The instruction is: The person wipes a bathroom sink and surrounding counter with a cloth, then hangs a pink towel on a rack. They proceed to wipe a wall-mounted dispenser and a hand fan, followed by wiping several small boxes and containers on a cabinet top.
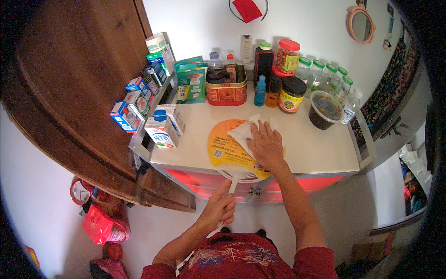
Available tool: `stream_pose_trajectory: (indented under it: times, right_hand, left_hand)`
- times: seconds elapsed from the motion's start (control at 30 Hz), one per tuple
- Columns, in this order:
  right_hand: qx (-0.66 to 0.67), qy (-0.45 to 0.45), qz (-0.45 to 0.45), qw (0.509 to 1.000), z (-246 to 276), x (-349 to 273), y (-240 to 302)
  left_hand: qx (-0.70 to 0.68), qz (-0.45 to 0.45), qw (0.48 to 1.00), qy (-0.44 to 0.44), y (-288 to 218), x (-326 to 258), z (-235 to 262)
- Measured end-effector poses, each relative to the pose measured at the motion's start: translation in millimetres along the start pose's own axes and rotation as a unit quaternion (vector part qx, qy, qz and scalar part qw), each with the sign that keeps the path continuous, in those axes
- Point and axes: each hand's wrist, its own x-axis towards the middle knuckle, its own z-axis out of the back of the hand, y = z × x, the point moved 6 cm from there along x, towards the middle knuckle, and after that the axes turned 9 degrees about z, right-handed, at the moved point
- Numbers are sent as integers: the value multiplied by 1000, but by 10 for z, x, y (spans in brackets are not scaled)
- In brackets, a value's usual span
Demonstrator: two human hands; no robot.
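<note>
A yellow-and-orange hand fan with printed text and a white handle is held over the front of the cabinet top. My left hand is closed round its handle, below the cabinet's front edge. A folded white cloth lies against the right part of the fan's face. My right hand grips the cloth from above and presses it on the fan, its fingers pointing away from me. Part of the cloth and of the fan is hidden under that hand.
On the cream cabinet top stand milk cartons, a red tin with bottles, a black-lidded jar, a tub of dark contents and several green-lidded glass jars. Small boxes line the left edge beside a wooden door.
</note>
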Motion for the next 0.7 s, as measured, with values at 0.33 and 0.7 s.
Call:
stream_pose_trajectory:
  times: [0.33,0.7]
  right_hand:
    - [111,-16,300,947,-28,212,1103]
    - [1,-57,105,993,-347,689,486]
  left_hand:
    - [13,46,998,47,-136,41,235]
    - [-30,33,998,46,-201,-1,169]
